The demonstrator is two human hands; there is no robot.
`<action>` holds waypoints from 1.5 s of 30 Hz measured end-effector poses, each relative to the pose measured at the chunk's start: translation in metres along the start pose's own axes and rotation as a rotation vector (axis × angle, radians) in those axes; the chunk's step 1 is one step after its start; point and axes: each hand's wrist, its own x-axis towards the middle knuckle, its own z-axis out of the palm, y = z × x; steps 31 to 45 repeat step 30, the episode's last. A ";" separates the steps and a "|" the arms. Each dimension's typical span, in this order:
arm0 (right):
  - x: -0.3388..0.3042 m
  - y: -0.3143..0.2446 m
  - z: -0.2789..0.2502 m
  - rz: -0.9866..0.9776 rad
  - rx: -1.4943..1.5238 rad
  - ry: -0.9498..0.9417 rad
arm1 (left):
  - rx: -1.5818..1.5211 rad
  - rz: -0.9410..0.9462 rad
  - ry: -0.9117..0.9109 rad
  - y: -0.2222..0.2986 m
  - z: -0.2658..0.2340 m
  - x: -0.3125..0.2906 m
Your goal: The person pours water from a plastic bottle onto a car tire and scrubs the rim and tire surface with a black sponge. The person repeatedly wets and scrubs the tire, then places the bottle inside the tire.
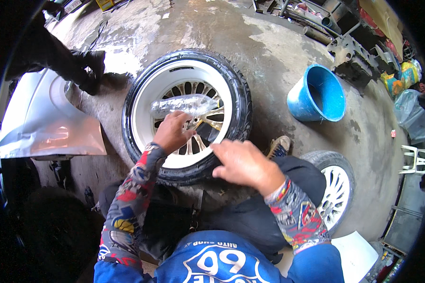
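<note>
A wheel with a black tire (243, 101) and a white rim (144, 111) lies flat on the floor in front of me. Inside the rim rests a transparent plastic bottle (193, 104) on its side, above the spokes. Beside it is a dark flat piece (207, 132) whose kind I cannot make out. My left hand (171, 133) hovers over the rim's near part, just below the bottle, its thumb and fingers apart. Over the tire's near right edge is my right hand (243, 162), fingers stretched and thumb spread. Neither hand shows anything held.
A blue bucket (295, 99) stands to the right. A second wheel (337, 193) leans by my right knee. At left lies a silver car body panel (52, 122), with another person's dark-clad leg (56, 56) behind it. Metal parts (354, 56) are piled at the far right.
</note>
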 end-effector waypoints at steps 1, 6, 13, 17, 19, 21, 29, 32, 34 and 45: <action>0.000 -0.001 0.000 -0.041 -0.028 -0.007 | 0.036 0.009 0.018 -0.004 0.011 0.022; 0.007 0.024 -0.010 -0.166 0.425 0.125 | 0.432 0.231 0.052 -0.010 0.103 0.133; 0.061 0.075 -0.046 0.242 0.286 -0.018 | 0.433 0.235 -0.305 -0.051 0.133 0.169; 0.077 0.086 -0.030 0.233 0.472 -0.050 | 0.459 0.084 -0.588 -0.051 0.131 0.169; 0.074 0.098 -0.012 0.242 0.500 -0.012 | 0.399 0.077 -0.494 -0.043 0.117 0.159; 0.068 0.106 0.000 0.325 0.745 0.118 | 0.338 0.070 -0.389 -0.025 0.081 0.145; -0.072 0.112 -0.084 0.673 0.569 0.780 | 0.298 -0.111 -0.129 0.076 -0.149 0.086; -0.102 0.121 -0.106 0.876 0.558 0.860 | 0.323 -0.150 -0.074 0.092 -0.180 0.080; -0.102 0.121 -0.106 0.876 0.558 0.860 | 0.323 -0.150 -0.074 0.092 -0.180 0.080; -0.102 0.121 -0.106 0.876 0.558 0.860 | 0.323 -0.150 -0.074 0.092 -0.180 0.080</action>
